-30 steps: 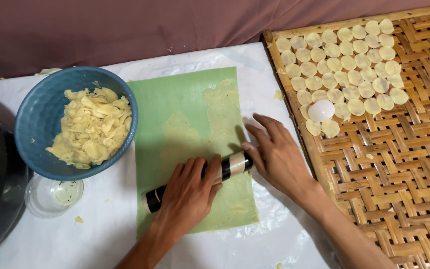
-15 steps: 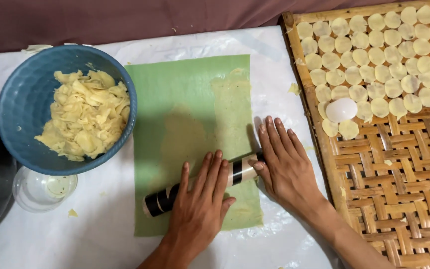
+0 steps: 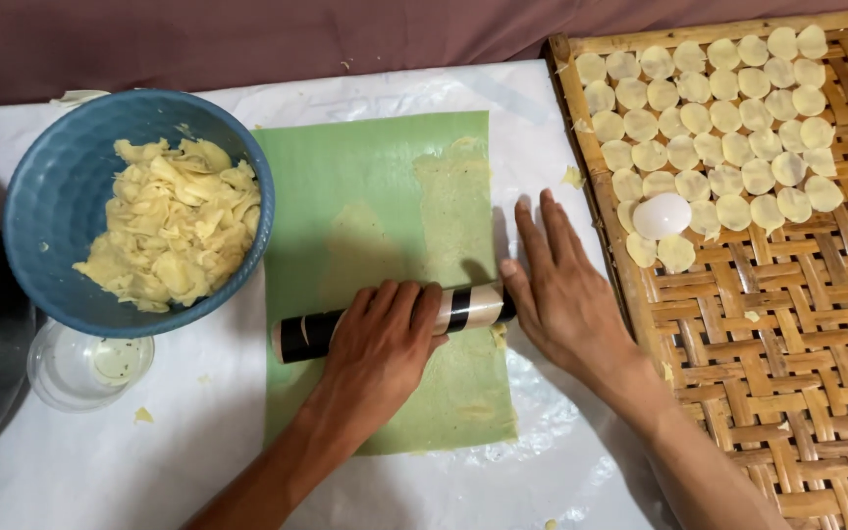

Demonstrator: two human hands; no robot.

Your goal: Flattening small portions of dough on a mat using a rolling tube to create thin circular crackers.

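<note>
Black-and-cream roller (image 3: 395, 322) lies under flat left-hand fingers (image 3: 399, 304).

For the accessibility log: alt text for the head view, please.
Left hand and right hand press a black-and-cream roller across a green sheet on white plastic. A blue bowl of pale dough scraps sits left; a woven tray of thin discs sits right.

One head view — close, looking straight down on the table (image 3: 100, 461).

Both hands, left hand (image 3: 377, 339) and right hand (image 3: 563, 290), press flat on a roller (image 3: 463, 307) lying across a green sheet (image 3: 375, 206).
</note>
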